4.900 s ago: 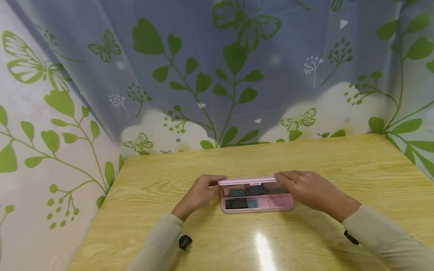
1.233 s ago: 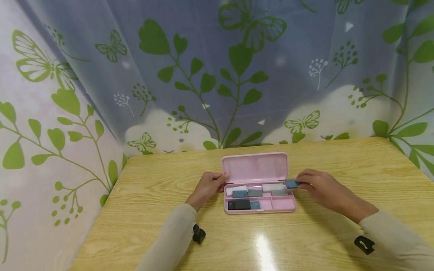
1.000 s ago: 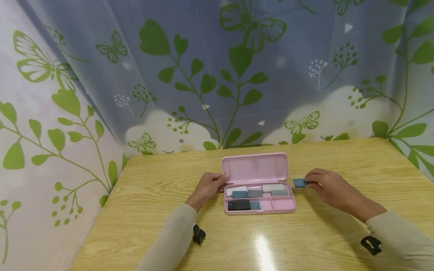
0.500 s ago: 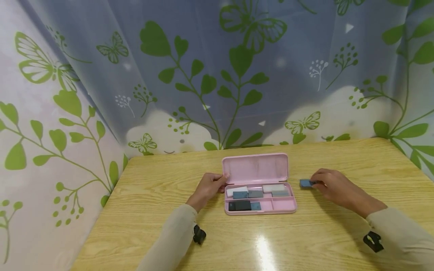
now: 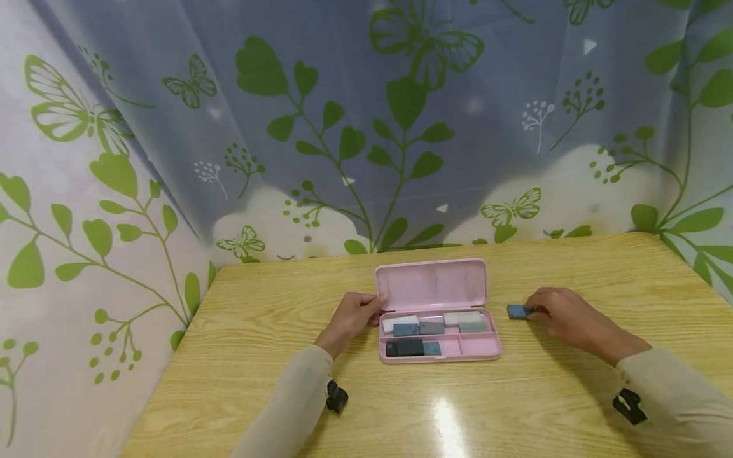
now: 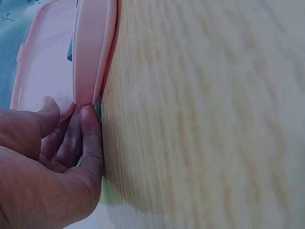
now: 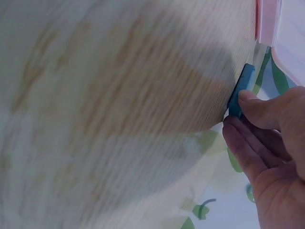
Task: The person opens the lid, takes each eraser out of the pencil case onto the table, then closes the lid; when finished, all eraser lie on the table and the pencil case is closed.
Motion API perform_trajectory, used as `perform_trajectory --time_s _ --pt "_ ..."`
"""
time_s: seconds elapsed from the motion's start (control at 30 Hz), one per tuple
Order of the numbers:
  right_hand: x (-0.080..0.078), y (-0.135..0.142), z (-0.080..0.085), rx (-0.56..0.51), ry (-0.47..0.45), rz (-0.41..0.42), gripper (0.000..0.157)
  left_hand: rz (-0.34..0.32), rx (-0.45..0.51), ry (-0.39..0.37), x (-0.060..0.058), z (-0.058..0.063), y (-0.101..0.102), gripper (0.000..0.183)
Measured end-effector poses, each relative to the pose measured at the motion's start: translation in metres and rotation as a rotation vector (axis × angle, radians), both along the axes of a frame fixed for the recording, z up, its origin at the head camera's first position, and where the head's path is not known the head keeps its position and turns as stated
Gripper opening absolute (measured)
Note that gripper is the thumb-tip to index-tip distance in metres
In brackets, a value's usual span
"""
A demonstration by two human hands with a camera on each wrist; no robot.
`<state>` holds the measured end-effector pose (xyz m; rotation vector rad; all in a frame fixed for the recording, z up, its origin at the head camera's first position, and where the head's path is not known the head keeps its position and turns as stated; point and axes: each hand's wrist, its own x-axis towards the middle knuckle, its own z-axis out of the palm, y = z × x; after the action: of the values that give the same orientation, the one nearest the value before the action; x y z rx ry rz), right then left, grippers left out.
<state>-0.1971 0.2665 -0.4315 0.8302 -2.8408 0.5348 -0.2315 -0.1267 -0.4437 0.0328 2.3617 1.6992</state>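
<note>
A pink pencil case (image 5: pixel 478 346) lies open on the table, its lid (image 5: pixel 432 286) leaning back. My left hand (image 5: pixel 350 318) pinches the lid's lower left corner, thumb on the inner face, as the left wrist view shows. To the right of the case, my right hand (image 5: pixel 564 318) pinches one end of a small blue rectangular block (image 5: pixel 518 312) between thumb and fingers. In the right wrist view, that block (image 7: pixel 241 90) is at the tabletop. Several white, grey and blue blocks (image 5: pixel 406 329) sit in the rear compartment. A black block (image 5: pixel 405 347) and a blue one share the front left compartment.
The wooden table (image 5: pixel 275 299) reaches back to a patterned curtain (image 5: pixel 321 159), which also hangs along the left side. Dark wrist devices (image 5: pixel 336 397) are worn on both sleeves. A bright light reflection (image 5: pixel 446 420) shows on the tabletop in front of the case.
The lid, nearly closed earlier with both hands on it, now stands open. My right hand has carried the blue block rightward from the case's edge and lowered it to the table. My left hand stays put lately.
</note>
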Motion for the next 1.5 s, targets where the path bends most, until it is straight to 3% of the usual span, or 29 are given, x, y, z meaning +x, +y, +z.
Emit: perform_trajectory --time_s 0.33,0.6,0.93,1.5 --pt "0.002 -0.011 0.01 -0.005 -0.005 0.008 0.013 0.005 -0.006 0.003 0.0 0.001 -0.002 0.033" --pt "0.007 -0.029 0.019 -0.047 0.02 0.087 0.013 0.012 -0.02 -0.01 0.002 0.005 -0.001 0.033" --pt "0.009 -0.054 0.024 -0.125 -0.076 0.114 0.009 0.013 -0.023 -0.017 0.001 0.006 -0.002 0.033" --pt "-0.003 -0.064 0.017 -0.056 -0.123 0.18 0.01 0.008 -0.016 -0.018 0.002 0.002 0.001 0.035"
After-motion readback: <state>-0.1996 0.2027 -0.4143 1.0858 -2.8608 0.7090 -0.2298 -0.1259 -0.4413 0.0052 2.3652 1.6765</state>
